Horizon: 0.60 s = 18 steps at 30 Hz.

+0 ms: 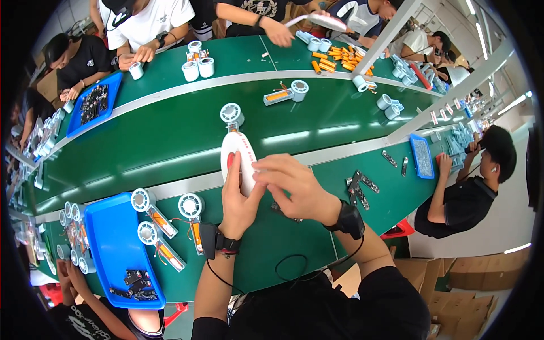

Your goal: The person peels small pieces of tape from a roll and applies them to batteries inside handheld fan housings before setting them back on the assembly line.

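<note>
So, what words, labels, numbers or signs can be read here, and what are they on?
White oval item in the left hand: red print, too small to read.
Pale tags by the slanted frame: too small to read.
Lower-left black shirt: pale lettering, which I won't copy.
Top-middle black shirt: pale emblem, unreadable.
Black cap: pale mark, unreadable.

Brown cardboard boxes [470, 303] fill the lower right corner. Above them, a co-worker in a black shirt [462, 207] faces the bench, with a red plastic seat [401, 229] nearby. A pale metal post [391, 34] slants at upper right, bright tube-shaped ceiling lights [480, 37] beyond.
</note>
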Available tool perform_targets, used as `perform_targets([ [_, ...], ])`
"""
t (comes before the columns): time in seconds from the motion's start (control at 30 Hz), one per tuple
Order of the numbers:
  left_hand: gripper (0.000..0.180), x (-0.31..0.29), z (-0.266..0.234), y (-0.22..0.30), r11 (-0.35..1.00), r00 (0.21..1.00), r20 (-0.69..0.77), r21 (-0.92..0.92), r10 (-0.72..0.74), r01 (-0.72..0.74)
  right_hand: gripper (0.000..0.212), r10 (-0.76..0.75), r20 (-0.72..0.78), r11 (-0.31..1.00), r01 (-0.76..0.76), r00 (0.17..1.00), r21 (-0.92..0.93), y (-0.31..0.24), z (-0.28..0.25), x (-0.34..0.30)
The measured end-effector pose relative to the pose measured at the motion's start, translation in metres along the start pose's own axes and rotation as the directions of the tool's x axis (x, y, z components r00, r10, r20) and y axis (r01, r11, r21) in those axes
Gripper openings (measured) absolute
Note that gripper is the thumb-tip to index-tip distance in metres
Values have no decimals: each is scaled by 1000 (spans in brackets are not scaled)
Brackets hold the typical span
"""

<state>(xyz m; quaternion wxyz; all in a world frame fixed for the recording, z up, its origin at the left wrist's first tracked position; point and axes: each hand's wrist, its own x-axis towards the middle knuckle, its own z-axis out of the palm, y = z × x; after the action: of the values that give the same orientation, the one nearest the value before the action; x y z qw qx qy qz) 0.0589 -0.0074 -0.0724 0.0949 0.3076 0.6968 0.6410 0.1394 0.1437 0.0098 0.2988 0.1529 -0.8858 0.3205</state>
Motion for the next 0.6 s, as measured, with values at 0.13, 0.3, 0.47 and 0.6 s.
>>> perform_targets([
  [0.13, 76, 5, -3, 11, 992, 997, 78, -119, -30, 39, 36, 53, 24, 996, -51, 998, -79, -6, -6, -8],
  [0.3, 77, 11, -7, 35, 960, 976, 112, 190, 187, -206, 38, 73, -26, 990, -76, 997, -118, -15, -13, -7],
  [0.47, 75, 15, -3, 45, 924, 963, 186, 294, 196, -245, 38, 83, -86, 981, -96, 993, -167, -10, -15, -16],
  [0.6, 73, 20, -6, 56, 925, 960, 277, 354, 39, -139, 34, 195, -57, 971, -201, 979, -131, -9, -20, -21],
])
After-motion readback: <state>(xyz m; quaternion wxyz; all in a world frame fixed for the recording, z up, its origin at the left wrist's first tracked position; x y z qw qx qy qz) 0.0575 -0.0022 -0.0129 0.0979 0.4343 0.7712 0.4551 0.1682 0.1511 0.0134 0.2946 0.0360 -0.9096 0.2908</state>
